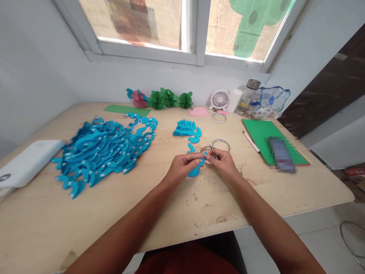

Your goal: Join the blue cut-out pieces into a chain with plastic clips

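Note:
My left hand pinches a curved blue paper piece, which hangs below the fingers over the table. Close against it, my right hand is closed on a thin dark pointed tool whose exact kind I cannot make out. The fingertips of both hands meet at the upper end of the paper, where a small white patch shows. Just beyond the hands lie a loose blue paper piece and a stack of folded blue pieces. Two rolls of tape, one of them a ring, lie behind my right hand, the nearer partly hidden.
A big heap of blue paper pieces with white patches covers the left, beside a white device. Green paper, a phone and a pen lie right. Paper ornaments, a fan and a bottle line the wall.

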